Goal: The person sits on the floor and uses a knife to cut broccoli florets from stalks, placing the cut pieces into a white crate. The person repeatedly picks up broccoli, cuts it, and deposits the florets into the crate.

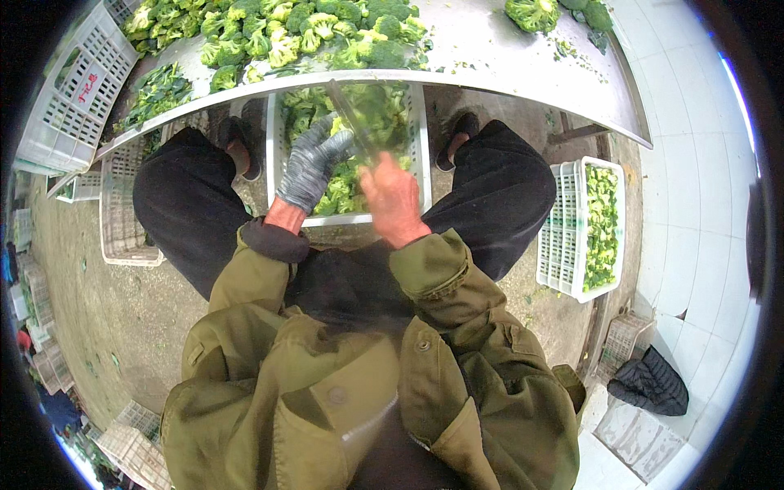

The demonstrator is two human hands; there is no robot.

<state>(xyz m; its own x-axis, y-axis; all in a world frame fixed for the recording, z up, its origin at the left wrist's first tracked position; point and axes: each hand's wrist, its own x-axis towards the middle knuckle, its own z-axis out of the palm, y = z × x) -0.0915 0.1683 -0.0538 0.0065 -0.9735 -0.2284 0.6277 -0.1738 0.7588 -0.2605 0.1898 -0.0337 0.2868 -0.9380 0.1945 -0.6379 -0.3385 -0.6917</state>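
Broccoli head (377, 122), green and blurred, sits mid-frame over the white slatted crate (418, 175). Your grey-gloved left hand (310, 167) pinches it; your bare right hand (394, 200) grips a thin knife (349, 114), which could slip into those fingers.

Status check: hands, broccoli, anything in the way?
Left hand, gloved, grips broccoli piece. Right hand, bare, holds knife, blurred. Both over white crate of florets. Nothing in the way.

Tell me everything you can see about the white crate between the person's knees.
The white crate looks like plastic, with slotted walls and an open top. It stands upright on the floor under the metal table, between the knees, filled with green broccoli pieces. The gloved left hand and bare right hand are above it; whether they touch it is unclear.
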